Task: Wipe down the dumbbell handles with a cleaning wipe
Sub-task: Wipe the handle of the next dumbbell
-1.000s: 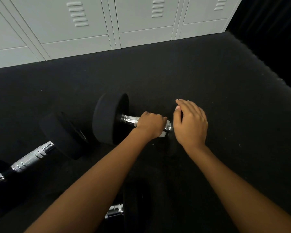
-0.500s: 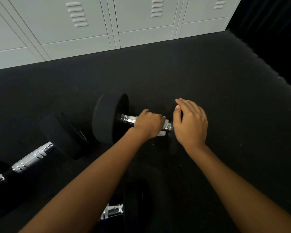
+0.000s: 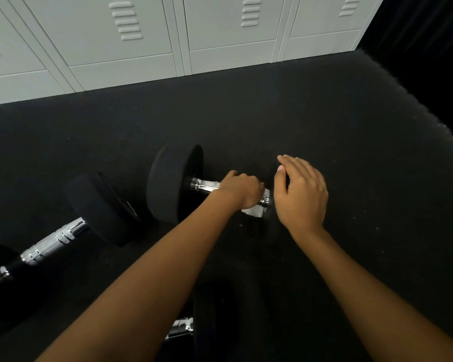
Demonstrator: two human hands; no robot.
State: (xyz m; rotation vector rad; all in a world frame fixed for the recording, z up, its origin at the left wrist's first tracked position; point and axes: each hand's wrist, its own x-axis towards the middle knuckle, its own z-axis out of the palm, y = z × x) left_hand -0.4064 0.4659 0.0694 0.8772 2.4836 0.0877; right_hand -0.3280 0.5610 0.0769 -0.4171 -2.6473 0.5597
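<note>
- The spare dumbbell [image 3: 53,242] lies on the floor mat [image 3: 351,152], just left of the one being cleaned, and their black heads sit close together. If the worked one rolls left, the heads probably knock.
- The handle [image 3: 204,184] being wiped lies mid-frame on the mat. The chrome next to its left head [image 3: 173,182] is bare, so short strokes could leave that strip uncleaned.
- The left hand [image 3: 242,190] is clenched round the handle with the wipe [image 3: 255,210] beneath it. A white corner hangs loose below the fist, so the wipe may bunch up or slide off the bar.
- The right hand [image 3: 301,194] lies over the right end with its fingers extended and relaxed, pressing rather than grasping. A hard twist from the left could, I judge, turn the dumbbell under it.
- The spare dumbbell's far head melts into shadow at the left edge of the frame.
- A third dumbbell [image 3: 181,327] shows only a chrome sliver between the forearms, and the rest is covered.
- The left fingertips and most of the wipe are out of sight under the bar.
- The right head, black against the black mat, is barely visible beneath the right palm.
</note>
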